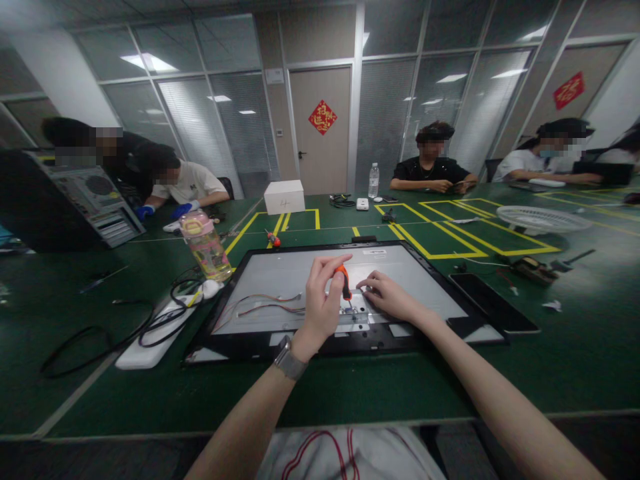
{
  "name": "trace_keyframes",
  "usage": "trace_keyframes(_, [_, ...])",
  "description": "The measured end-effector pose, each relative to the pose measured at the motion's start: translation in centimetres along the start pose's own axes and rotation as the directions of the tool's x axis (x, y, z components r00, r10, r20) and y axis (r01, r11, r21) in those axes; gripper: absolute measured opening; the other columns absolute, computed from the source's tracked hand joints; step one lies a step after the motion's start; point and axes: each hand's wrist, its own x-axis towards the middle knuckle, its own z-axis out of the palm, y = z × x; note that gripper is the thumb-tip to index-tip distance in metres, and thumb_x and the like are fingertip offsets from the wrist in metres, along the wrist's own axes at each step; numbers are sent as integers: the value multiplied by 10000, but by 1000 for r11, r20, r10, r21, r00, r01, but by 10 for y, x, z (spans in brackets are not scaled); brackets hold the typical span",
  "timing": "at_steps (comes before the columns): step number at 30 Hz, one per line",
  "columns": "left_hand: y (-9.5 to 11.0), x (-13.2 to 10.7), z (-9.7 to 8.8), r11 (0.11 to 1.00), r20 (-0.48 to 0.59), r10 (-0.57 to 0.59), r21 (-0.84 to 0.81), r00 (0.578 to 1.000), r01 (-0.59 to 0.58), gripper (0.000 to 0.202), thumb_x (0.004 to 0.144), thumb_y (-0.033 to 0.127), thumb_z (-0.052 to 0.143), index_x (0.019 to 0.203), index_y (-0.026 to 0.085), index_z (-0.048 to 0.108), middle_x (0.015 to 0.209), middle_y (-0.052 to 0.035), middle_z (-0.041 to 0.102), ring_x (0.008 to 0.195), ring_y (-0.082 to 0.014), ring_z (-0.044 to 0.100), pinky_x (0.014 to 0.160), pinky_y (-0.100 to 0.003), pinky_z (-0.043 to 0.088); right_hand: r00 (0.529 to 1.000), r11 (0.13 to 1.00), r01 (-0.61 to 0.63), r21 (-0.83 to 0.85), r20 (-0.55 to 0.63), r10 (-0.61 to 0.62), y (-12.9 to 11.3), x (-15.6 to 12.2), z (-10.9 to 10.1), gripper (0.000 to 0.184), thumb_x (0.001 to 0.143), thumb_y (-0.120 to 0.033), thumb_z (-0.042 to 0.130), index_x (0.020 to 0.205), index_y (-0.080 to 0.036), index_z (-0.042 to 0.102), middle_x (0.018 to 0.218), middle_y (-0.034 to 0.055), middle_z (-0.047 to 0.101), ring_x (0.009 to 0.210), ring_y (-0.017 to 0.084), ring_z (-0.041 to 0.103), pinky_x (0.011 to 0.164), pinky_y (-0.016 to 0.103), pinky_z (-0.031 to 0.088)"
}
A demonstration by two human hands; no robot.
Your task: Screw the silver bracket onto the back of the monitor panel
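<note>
My left hand (323,300), with a watch (290,360) on its wrist, is closed round an orange and black screwdriver (345,283). The screwdriver's shaft points down at a small metal bracket (356,319) on the back of a flat display panel (280,267). The panel lies face down in a black frame. Beside the screwdriver, my right hand (387,297) rests on the panel with fingers partly stretched out; its fingertips are near the bracket's upper edge. Thin coloured wires (270,307) lie across the panel left of my left hand.
A white power strip (150,340), black cable (95,333) and pink-lidded bottle (205,247) are at left. A black phone-like slab (493,303) lies right of the panel. Farther back are a white box (284,198), an open computer case (95,193), a water bottle (373,180) and several people.
</note>
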Motion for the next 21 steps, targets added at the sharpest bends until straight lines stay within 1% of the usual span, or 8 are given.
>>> trace_keyframes(2, [2,1,0,1000,12,-4,-8,1000,4,315,976,198,420,1184,209,656,980,-48,591,900,-157,578,794,-282,485,1000,1000,1,-2,-1,-1,0,0,0,280,879,-104,539,1087,-175,712,978,81,569,878,197,597,877,335,484])
trace_keyframes(3, [2,1,-1,1000,7,-8,-5,1000,8,311,968,187,435,1185,208,656,964,-44,596,876,-151,578,781,-275,485,1000,1000,0,-2,0,0,-1,0,0,277,881,-107,539,1087,-171,712,981,84,569,880,200,597,878,337,484])
trace_keyframes(7, [0,3,0,999,-29,-12,32,1000,13,252,917,175,559,1128,221,690,885,-16,573,774,-127,560,740,-259,482,1000,1000,-5,-3,8,5,-1,0,-1,280,883,-104,534,1093,-163,709,977,88,566,879,205,600,872,338,489])
trace_keyframes(11, [-3,4,2,999,-73,2,49,997,1,174,870,211,668,1034,234,722,832,0,544,741,-123,548,717,-255,482,1000,1000,1,-9,6,-1,0,0,0,278,885,-108,539,1094,-174,710,990,89,573,909,212,601,895,346,481])
trace_keyframes(14, [-3,4,2,999,-76,20,40,997,-17,158,852,216,699,1007,233,724,821,7,533,732,-117,546,703,-245,483,1000,1000,-2,-16,5,2,0,0,-1,271,887,-113,542,1092,-171,710,993,91,576,910,212,598,896,345,479])
trace_keyframes(17, [-3,4,3,999,-63,27,38,998,-25,208,858,204,689,1063,233,708,838,4,547,754,-120,559,725,-250,491,1000,1000,-3,-16,13,3,-1,0,-1,275,890,-113,537,1100,-165,706,991,91,573,897,207,598,889,341,482])
trace_keyframes(21, [-4,2,4,1000,-33,-29,10,999,29,297,914,164,587,1200,228,636,960,-33,626,844,-141,605,796,-284,506,1000,1000,-8,-20,16,8,-2,0,-2,280,891,-108,529,1099,-163,708,979,88,567,875,203,596,878,341,484])
